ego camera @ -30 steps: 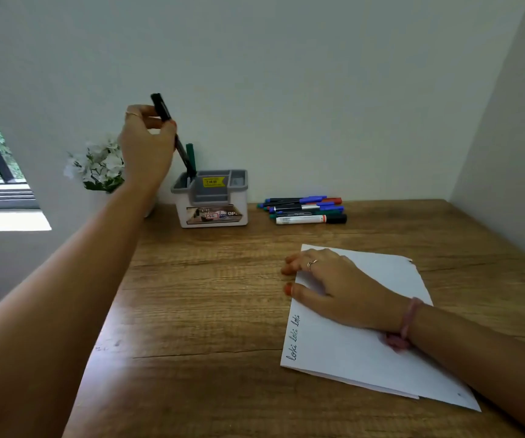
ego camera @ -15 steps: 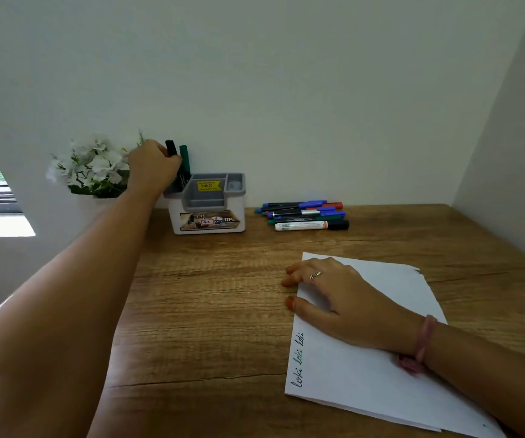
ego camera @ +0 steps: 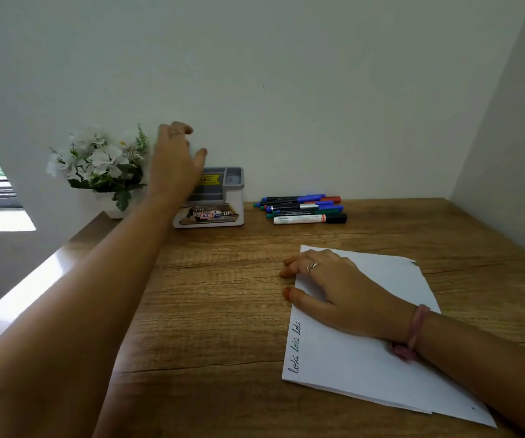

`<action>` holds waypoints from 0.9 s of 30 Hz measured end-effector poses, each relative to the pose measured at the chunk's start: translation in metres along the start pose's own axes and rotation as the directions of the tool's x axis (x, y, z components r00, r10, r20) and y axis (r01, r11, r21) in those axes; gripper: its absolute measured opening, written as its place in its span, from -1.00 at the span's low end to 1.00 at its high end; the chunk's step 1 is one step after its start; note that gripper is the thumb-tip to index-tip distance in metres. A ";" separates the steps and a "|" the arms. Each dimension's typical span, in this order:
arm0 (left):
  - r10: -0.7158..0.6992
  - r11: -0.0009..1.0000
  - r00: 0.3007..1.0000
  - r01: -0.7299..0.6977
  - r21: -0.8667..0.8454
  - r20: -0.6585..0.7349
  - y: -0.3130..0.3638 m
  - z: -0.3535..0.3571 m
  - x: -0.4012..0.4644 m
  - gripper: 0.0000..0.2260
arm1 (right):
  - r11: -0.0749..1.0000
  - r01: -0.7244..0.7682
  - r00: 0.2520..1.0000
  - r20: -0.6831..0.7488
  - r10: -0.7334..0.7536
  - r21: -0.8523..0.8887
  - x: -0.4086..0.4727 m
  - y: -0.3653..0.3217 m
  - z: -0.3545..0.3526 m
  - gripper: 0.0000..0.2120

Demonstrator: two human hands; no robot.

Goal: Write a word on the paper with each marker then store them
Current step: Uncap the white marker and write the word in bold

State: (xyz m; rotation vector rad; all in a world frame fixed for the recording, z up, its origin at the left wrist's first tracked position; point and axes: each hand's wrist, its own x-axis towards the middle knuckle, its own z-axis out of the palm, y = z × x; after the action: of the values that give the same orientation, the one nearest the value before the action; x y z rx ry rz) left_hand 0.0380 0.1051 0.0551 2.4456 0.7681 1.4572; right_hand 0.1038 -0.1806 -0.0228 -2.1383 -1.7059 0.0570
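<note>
My left hand (ego camera: 174, 159) hovers above the left side of the grey and white pen holder (ego camera: 223, 197) at the back of the desk, fingers spread and holding nothing. It hides the holder's left compartment and whatever stands in it. My right hand (ego camera: 334, 292) lies flat on the upper left part of the white paper (ego camera: 381, 358), which carries handwritten words along its left edge. Several markers (ego camera: 302, 208) lie in a row on the desk to the right of the holder, the nearest one white with a black cap (ego camera: 310, 219).
A pot of white flowers (ego camera: 100, 162) stands left of the holder by the wall. The wooden desk (ego camera: 207, 295) meets walls at the back and right; its left edge runs beside a window.
My left hand lowered the black marker into the holder beside the green one, let go, and now lifts away open. The right hand stays on the paper.
</note>
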 end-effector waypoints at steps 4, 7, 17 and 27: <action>0.299 0.952 0.942 -0.283 -0.119 0.151 0.046 0.015 -0.025 -0.77 | 1.000 0.008 1.000 -0.009 -0.008 -0.005 -0.002 -0.001 -0.002 -0.66; 0.419 0.902 0.805 -0.422 -0.091 0.419 0.071 0.039 -0.047 -0.76 | 1.000 0.013 1.000 -0.003 -0.013 -0.013 -0.002 -0.001 -0.002 -0.65; 0.368 0.811 0.720 -0.558 0.175 0.588 0.082 0.081 -0.088 -0.64 | 0.999 0.035 0.998 -0.048 -0.037 -0.029 0.001 0.007 0.005 -0.65; 0.218 0.904 0.802 -0.381 0.195 0.557 0.074 0.083 -0.087 -0.66 | 0.998 0.050 0.997 -0.055 -0.052 -0.039 0.002 0.007 0.005 -0.64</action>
State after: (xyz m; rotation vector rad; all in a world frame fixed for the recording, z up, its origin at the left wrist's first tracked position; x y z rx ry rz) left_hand 0.1010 0.0045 -0.0220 3.1096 0.5134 0.6886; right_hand 0.1090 -0.1788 -0.0289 -2.1016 -1.7411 -0.0491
